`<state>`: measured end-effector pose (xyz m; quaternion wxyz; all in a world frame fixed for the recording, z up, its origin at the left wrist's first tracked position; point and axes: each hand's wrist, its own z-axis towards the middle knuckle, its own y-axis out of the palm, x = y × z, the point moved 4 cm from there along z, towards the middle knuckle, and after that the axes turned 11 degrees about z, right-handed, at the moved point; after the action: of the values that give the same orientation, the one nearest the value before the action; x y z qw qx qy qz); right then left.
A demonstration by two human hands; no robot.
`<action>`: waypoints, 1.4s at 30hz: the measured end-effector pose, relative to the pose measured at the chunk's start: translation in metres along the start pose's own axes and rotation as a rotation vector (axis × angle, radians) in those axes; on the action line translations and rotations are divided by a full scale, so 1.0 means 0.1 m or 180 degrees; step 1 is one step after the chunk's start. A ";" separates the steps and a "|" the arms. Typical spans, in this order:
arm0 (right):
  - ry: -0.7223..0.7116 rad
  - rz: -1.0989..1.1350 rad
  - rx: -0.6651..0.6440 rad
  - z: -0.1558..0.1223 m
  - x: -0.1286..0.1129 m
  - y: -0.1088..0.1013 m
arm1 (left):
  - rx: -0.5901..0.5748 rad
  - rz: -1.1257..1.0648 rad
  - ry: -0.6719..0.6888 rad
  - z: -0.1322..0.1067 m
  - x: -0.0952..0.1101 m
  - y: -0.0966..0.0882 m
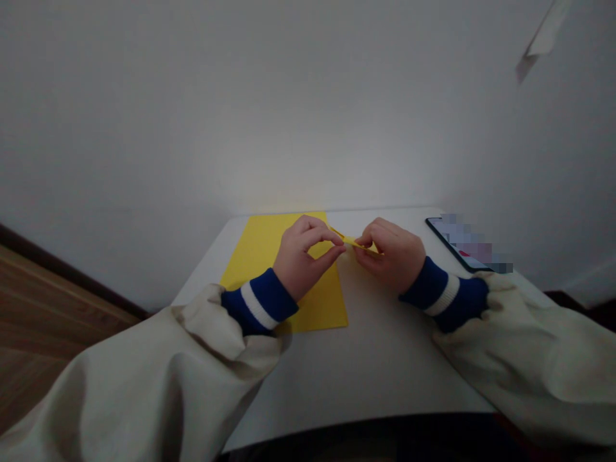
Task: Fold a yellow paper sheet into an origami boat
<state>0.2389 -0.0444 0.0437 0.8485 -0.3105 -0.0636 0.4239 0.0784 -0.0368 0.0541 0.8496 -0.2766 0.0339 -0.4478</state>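
So the person's got both hands up around the middle of the frame, working on a small folded yellow paper piece (351,242) just right of center. The left hand (303,253) has its thumb and index finger pinched together at the left end of it, with a rounded gap between the two. The right hand (392,253) grips the other end, thumb below and curled fingers above. The piece is pretty thin, and a narrow bit sticks out up and left, behind the left fingertips. Exact folds are too small to make out. Under the left hand there's a bigger yellow sheet (262,240), lying flat on the left part of the white table (360,372). A phone (457,244) lies toward the right of the frame, its screen partly pixelated. Pale sleeves (144,378) with blue-and-white cuffs (260,301) come in from the lower corners, plain wall (308,102) fills the top, and some wood paneling (43,308) shows at lower left.
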 end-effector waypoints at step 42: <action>-0.0296 -0.0520 -0.0119 0.01 -0.07 0.01 | -0.0259 -0.0057 -0.0140 -0.02 -0.09 0.07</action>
<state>0.2335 -0.0481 0.0452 0.8704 -0.3001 -0.1360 0.3659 0.0772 -0.0279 0.0470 0.8342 -0.3210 0.0309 -0.4474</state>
